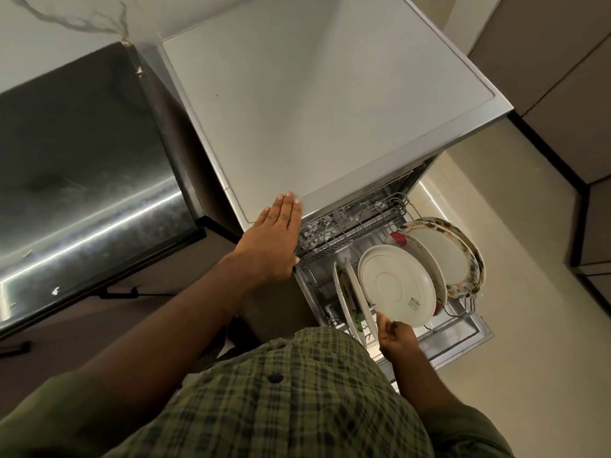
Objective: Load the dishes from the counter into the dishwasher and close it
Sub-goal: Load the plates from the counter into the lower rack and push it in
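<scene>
While the white plate (396, 285) stands on edge in the lower rack (459, 312) of the open dishwasher (330, 110), I judge I am mid-load, seating it between the tines. My right hand (395, 338) sits at its lower rim, fingers loosely curled toward the edge; whether they actually pinch it I cannot tell. To its left stand two thin plates (350, 302) on edge, and behind it a flower-printed plate (401, 241) and a large patterned platter (463, 256), all upright in the same rack. My left hand (277, 236) lies flat, fingers straight, on the front corner of the dishwasher top, bracing me and holding nothing. The upper rack (350, 223) is partly pulled out above. Left of the machine is a steel counter (82, 160), with no dishes visible on it. Next, I reckon: free the right hand, slide both racks in, lift the door (463, 338).
</scene>
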`<state>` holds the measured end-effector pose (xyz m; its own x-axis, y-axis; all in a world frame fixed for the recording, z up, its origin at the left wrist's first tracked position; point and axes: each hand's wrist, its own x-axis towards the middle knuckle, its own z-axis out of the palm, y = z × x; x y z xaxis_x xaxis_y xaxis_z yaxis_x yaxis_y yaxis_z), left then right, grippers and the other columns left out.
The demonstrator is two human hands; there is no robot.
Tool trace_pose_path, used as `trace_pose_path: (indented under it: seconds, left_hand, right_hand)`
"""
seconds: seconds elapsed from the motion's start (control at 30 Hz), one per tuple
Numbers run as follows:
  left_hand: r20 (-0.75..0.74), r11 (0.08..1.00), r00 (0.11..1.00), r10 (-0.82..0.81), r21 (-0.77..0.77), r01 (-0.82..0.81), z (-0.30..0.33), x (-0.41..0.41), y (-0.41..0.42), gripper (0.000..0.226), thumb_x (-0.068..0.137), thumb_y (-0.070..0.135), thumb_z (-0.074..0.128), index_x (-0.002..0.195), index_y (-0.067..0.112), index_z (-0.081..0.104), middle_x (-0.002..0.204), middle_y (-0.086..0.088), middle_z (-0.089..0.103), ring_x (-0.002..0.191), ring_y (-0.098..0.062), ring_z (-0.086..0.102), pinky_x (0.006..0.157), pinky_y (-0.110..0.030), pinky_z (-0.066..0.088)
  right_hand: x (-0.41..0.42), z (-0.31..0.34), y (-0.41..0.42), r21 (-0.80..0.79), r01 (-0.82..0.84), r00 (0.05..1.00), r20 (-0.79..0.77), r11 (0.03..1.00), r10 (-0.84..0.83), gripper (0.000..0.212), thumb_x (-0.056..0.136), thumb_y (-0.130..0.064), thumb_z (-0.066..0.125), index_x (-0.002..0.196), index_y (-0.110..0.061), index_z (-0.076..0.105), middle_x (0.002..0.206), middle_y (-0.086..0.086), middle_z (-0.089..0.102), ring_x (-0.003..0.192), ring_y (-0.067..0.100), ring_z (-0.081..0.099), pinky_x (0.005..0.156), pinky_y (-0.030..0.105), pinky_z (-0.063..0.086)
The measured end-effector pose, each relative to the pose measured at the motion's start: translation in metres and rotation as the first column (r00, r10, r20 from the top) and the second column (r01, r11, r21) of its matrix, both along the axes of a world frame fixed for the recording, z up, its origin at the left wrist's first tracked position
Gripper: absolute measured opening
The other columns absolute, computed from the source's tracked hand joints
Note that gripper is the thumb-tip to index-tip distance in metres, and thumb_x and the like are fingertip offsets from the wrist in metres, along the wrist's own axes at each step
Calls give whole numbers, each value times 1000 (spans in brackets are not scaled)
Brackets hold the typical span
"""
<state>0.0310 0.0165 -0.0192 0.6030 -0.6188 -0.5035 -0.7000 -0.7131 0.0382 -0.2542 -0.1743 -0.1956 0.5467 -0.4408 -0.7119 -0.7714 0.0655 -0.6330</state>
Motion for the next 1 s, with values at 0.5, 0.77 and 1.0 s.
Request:
trace_pose_path:
  seconds: [0.5,0.77,1.0]
  left_hand:
    - [-241,950,968,-69,-313,-10,3,-83,36,79,106,28,56,166,8,9,173,-14,0,161,-24,-3,131,-37,0]
    - [-314,947,949,-28,-313,-76,1,-131,91,73,107,28,55,164,6,17,172,-18,9,160,-27,8,130,-39,10]
    - [-354,886,930,94,-396,-240,-11,-188,139,73,107,33,53,166,12,15,174,-12,4,161,-22,5,127,-31,5]
  right_hand:
    - [43,-14,-20,256,65,998,-4,965,-66,49,105,-37,57,136,1,59,120,2,68,108,9,65,89,14,51]
    - [51,13,19,609,566,812,-296,556,-503,52,113,-18,25,151,18,26,157,41,24,124,58,43,102,15,48]
    - [55,62,79,660,541,776,-153,522,-612,29,72,1,83,91,-1,61,77,6,64,84,18,70,52,23,59]
